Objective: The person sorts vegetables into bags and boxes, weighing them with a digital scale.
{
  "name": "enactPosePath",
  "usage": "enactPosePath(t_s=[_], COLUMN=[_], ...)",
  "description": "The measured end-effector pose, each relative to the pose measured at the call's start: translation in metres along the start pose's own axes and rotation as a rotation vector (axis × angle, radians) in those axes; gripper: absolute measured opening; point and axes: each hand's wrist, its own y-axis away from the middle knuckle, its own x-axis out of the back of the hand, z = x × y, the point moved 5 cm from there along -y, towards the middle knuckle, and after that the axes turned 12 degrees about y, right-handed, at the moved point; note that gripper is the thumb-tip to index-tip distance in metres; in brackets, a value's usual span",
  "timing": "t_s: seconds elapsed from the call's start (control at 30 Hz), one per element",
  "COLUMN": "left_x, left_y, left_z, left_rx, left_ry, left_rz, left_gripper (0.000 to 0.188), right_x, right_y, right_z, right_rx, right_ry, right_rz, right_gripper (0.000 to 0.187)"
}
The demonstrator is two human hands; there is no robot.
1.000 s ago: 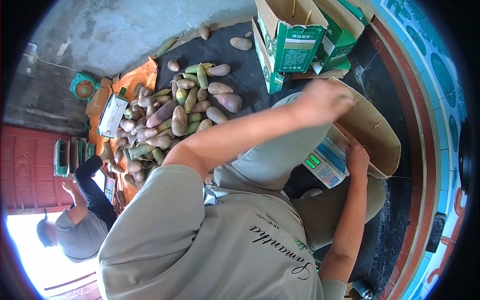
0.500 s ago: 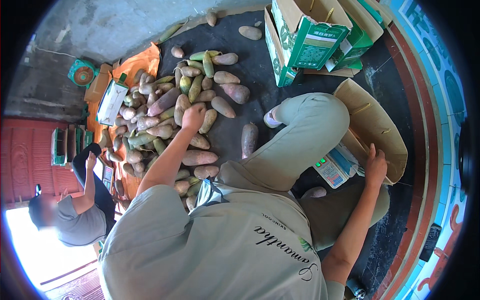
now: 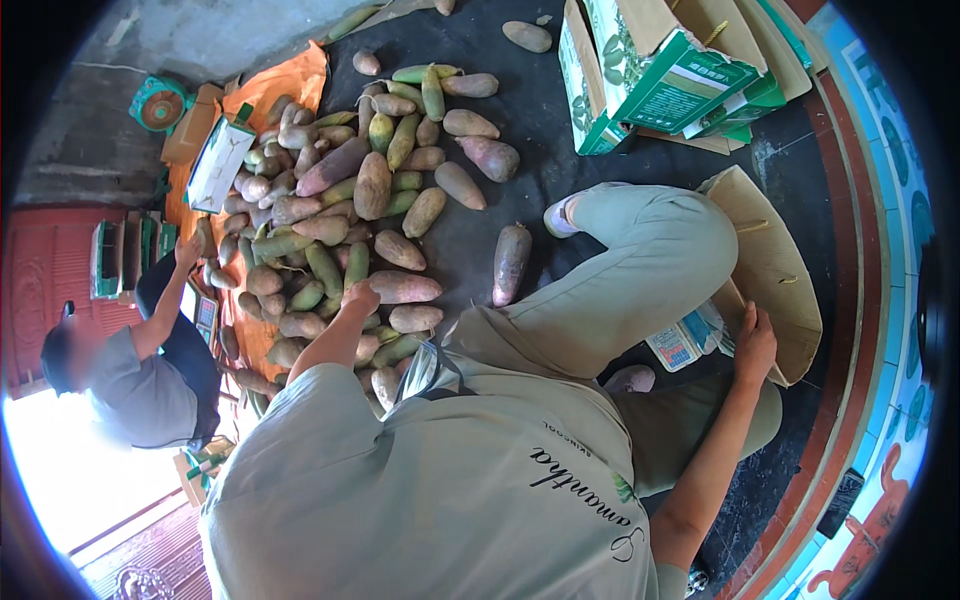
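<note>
Long, soil-dusted radishes (image 3: 373,186), some green and some purplish-red, lie in a wide heap on my left. My left hand (image 3: 360,298) is down in the near part of the heap with its fingers curled, against the end of a reddish radish (image 3: 407,287). What lies under those fingers is hidden. On my right, an open cardboard box (image 3: 800,330) stands tilted beside my knee. My right hand (image 3: 756,345) grips its near edge. Between my legs sits a digital scale (image 3: 674,346) with a keypad, partly covered by a blue-and-white packet (image 3: 706,328).
Green-and-white cartons (image 3: 655,80) stand at the far right. A single dark radish (image 3: 512,264) lies on the black sheet by my foot. Another person (image 3: 155,370) sits at the left, reaching toward the heap. A white carton (image 3: 221,165) and a green fan (image 3: 160,104) are beyond.
My left hand has moved nearer to me, from the middle of the heap to its near part. My right hand has closed on the box edge. The view has shifted slightly.
</note>
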Motion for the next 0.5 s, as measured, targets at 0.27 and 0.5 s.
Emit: enactPosePath(t_s=[0.27, 0.5], left_x=[-0.001, -0.027], left_y=[0.000, -0.012], left_z=[-0.016, -0.078], left_rx=[0.195, 0.397], left_ry=[0.035, 0.218], left_rz=[0.032, 0.003], left_gripper=[0.064, 0.078], right_x=[0.032, -0.004], right_y=[0.007, 0.000], right_z=[-0.037, -0.013], right_rx=[0.000, 0.028], right_ry=[0.000, 0.018], right_rz=[-0.017, -0.039], right_gripper=[0.039, 0.042])
